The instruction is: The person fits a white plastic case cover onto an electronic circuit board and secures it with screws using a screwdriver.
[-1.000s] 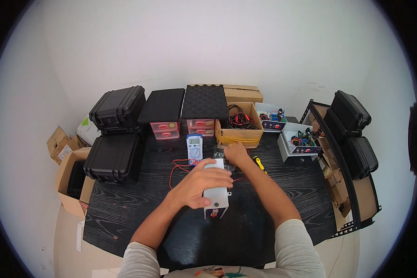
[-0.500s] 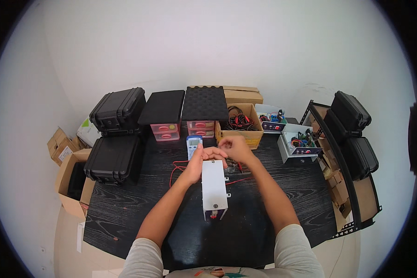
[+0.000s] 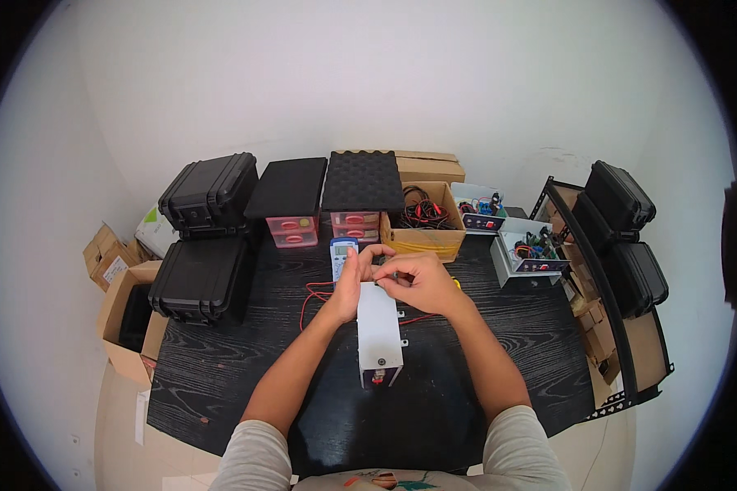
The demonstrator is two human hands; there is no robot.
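A white metal box (image 3: 379, 326) stands lengthwise on the black table in front of me, with a dark screw on its near top edge and small mounting tabs on its right side. My left hand (image 3: 352, 286) is curled round the box's far left corner, thumb pointing up. Over the far end of the box's top, my right hand (image 3: 418, 282) is closed in a pinch; what its fingertips hold is too small and hidden to make out. Just beyond my left hand lies a blue-rimmed multimeter (image 3: 342, 250), with a red test lead (image 3: 305, 307) looping left.
Black hard cases (image 3: 201, 278) are stacked at the left. Small pink drawers (image 3: 293, 231) and a cardboard box of cables (image 3: 426, 237) stand at the back. Opened white electronics enclosures (image 3: 532, 255) sit back right, beside a black metal rack (image 3: 622, 344).
My right hand has come back from beyond the box toward me, and its pinched fingers now meet the far end of the box top. The left fingers have lifted slightly; the box stays put.
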